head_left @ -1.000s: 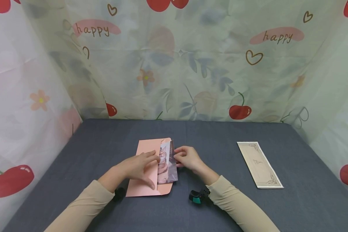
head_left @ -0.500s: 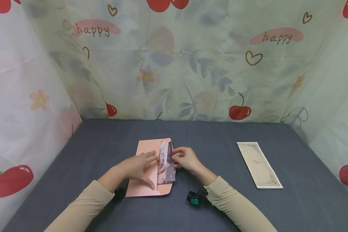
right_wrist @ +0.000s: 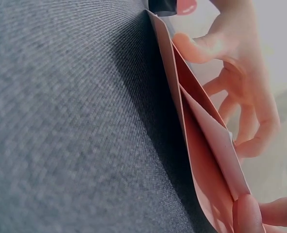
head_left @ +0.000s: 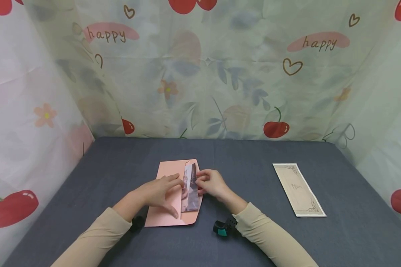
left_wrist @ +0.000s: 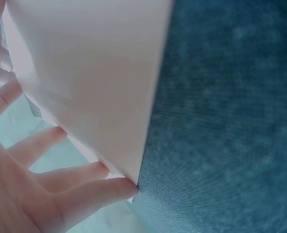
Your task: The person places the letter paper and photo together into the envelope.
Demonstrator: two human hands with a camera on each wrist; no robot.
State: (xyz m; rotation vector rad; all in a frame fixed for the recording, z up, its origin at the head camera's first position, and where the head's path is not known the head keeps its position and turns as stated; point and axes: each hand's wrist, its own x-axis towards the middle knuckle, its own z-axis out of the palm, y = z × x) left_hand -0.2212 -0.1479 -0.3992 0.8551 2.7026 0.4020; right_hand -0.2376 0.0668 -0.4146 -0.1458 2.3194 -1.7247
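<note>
A pink envelope lies on the table with its opening and flap towards the right. Partway inside is a printed picture card, its right part showing and its left part hidden in the pocket. My left hand rests on the envelope's front with spread fingers, as the left wrist view also shows at the envelope. At the card's outer edge, my right hand pinches it between thumb and fingers. In the right wrist view the card stands between the two sides of the gaping envelope.
To the right on the dark grey tablecloth lies a long beige card with a white border and ornamental corners. A black and teal wrist device sits below my right wrist. Printed curtains enclose the table's back and sides.
My right hand has moved left, and the picture card has slid deeper into the envelope. Less of the card shows now. The left hand and the envelope have stayed in place.
</note>
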